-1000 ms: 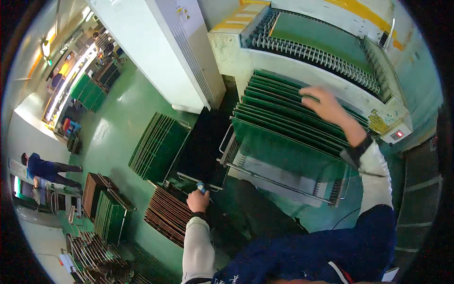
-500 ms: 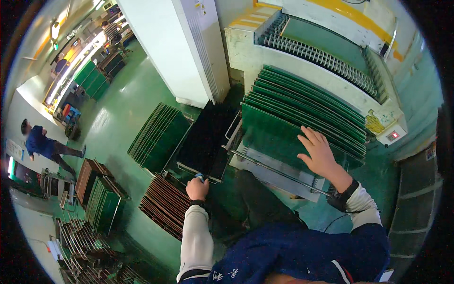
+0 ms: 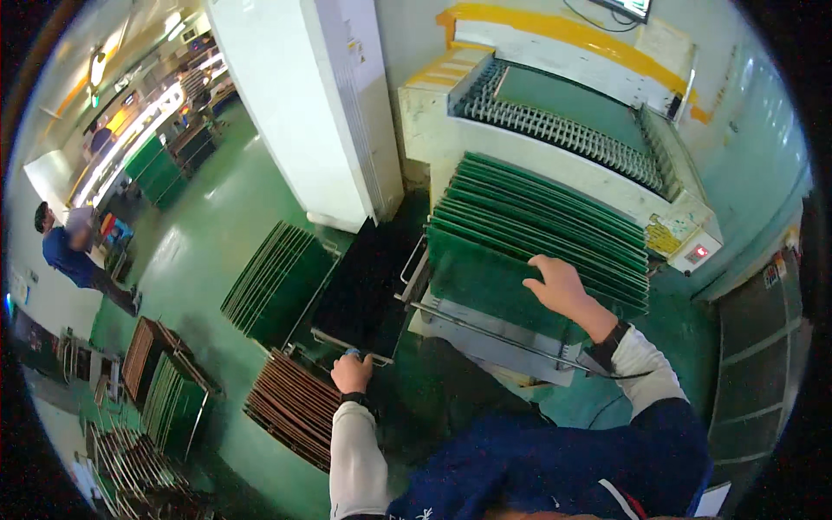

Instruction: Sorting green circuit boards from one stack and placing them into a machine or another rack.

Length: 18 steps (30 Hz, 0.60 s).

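Note:
My right hand [image 3: 559, 284] is over the nearest green panel [image 3: 485, 269] of an upright rack row, close to its top edge. Its fingers are stretched forward with the thumb apart, and nothing shows in its grasp; whether it touches the panel I cannot tell. My left hand [image 3: 352, 374] is closed at the front end of a black rack cart [image 3: 360, 286]. A small blue thing [image 3: 353, 353] sticks out past its fingers, the rest hidden by the hand. Dark bands circle both wrists, and a thin cable hangs near the right one.
Behind the green panels stands a cream machine [image 3: 425, 121] with rows of rollers. To the left are another green panel stack [image 3: 286, 282] and copper-brown panels [image 3: 290, 407]. A white column [image 3: 295, 104] rises behind the cart. A person in dark blue [image 3: 69, 256] stands far left.
My view has shifted slightly. My right hand's spread fingers have drawn closer together and lowered toward the panel. My left hand stays by the cart. The person far left has turned and now holds something pale.

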Each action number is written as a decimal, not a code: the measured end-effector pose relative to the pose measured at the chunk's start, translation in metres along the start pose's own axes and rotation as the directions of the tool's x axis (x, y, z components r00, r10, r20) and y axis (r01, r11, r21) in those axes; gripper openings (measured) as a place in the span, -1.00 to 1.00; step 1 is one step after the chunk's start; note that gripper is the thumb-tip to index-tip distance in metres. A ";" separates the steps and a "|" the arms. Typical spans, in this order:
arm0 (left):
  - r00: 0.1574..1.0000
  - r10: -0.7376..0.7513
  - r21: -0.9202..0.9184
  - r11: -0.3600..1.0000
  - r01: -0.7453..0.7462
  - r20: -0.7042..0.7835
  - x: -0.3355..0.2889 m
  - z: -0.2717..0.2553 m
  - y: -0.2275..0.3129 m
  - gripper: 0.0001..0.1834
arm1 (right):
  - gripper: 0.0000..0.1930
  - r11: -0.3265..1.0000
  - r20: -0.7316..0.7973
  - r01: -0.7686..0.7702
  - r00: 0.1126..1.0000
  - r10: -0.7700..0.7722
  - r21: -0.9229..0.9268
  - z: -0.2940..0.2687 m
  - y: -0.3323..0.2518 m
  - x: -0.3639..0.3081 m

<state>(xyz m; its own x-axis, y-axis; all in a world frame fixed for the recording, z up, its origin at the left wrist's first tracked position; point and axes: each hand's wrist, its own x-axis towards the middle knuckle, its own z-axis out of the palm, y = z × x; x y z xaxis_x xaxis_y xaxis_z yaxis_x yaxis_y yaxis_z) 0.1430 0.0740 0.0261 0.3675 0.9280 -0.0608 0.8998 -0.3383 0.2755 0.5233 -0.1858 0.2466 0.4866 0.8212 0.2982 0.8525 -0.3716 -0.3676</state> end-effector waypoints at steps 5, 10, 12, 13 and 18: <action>0.999 0.012 0.027 1.000 -0.011 -0.042 0.001 0.007 -0.009 -0.50 | -0.66 0.986 0.235 -0.090 0.964 0.122 -0.142 0.007 0.007 0.022; 1.000 -0.009 -0.016 1.000 0.009 -0.002 0.001 0.000 0.001 -0.52 | -0.67 0.982 0.332 -0.075 0.934 0.129 -0.171 0.019 0.035 0.031; 1.000 -0.021 0.007 1.000 0.021 -0.002 0.001 0.001 -0.003 -0.53 | -0.64 0.965 0.299 -0.161 0.929 0.219 -0.206 0.024 0.031 0.033; 1.000 -0.027 0.011 1.000 0.027 -0.002 0.001 0.000 -0.004 -0.53 | -0.64 0.967 0.303 -0.158 0.928 0.215 -0.201 0.022 0.027 0.035; 0.999 0.006 0.007 1.000 -0.006 -0.034 -0.002 -0.001 -0.001 -0.53 | -0.60 0.954 0.316 -0.195 0.912 0.262 -0.229 0.017 0.026 0.038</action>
<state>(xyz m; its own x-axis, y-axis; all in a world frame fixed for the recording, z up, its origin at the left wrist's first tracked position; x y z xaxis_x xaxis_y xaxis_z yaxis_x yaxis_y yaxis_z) 0.1415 0.0729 0.0270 0.3648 0.9307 -0.0270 0.8992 -0.3446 0.2695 0.5605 -0.1567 0.2339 0.6071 0.7880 -0.1026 0.7617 -0.6138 -0.2075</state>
